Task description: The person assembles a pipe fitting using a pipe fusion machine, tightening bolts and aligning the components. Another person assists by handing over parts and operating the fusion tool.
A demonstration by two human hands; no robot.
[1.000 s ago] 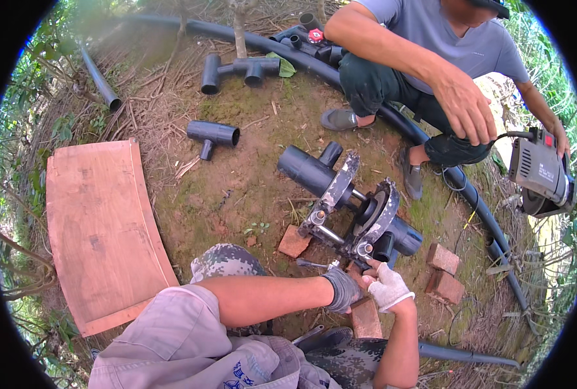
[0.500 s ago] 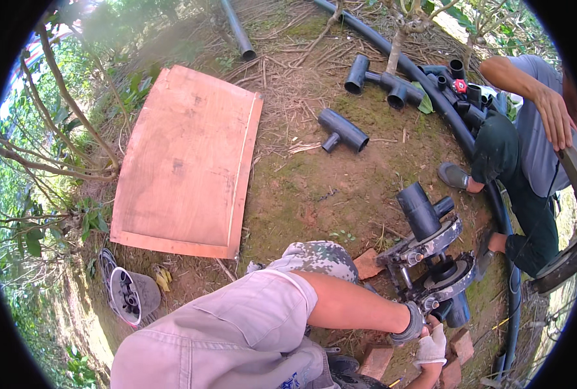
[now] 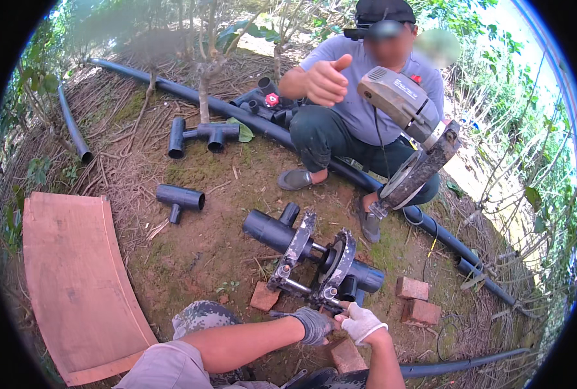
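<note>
My left hand (image 3: pixel 315 325), in a grey glove, is closed at the near side of a metal pipe clamp frame (image 3: pixel 296 254). My right hand (image 3: pixel 362 323), in a white glove with bare fingertips, pinches beside it at the clamp's lower end. What the fingers hold is too small and hidden to make out. A black tee fitting (image 3: pixel 270 231) sits in the clamp's left ring. In the right ring lies another black pipe fitting (image 3: pixel 367 277), its end facing the first across a gap.
A squatting co-worker (image 3: pixel 379 123) faces me beside a motor-driven disc tool (image 3: pixel 402 107). Loose black tees (image 3: pixel 181 196) and a long black pipe (image 3: pixel 249 119) lie beyond. Bricks (image 3: pixel 422 312) flank the clamp; a wooden board (image 3: pixel 84 285) lies left.
My view has swung right and up, so the clamp and hands appear further left. The co-worker's hand is now raised, fingers spread. My hands stay at the clamp's lower end.
</note>
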